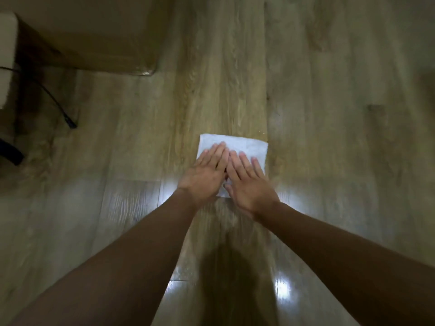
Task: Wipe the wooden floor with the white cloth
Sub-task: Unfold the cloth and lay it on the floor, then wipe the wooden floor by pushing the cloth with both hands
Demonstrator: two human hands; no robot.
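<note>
Observed: left hand [204, 176] and right hand [250, 184] bare. The left forearm [131, 250] and right forearm [329, 245] are uncovered as far as visible. Fingernails too blurred to assess.

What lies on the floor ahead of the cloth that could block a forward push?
Nothing visible. The left hand and right hand press flat on the white cloth; the wooden floor straight ahead is bare. A brown box and black cable lie off to the left.
</note>
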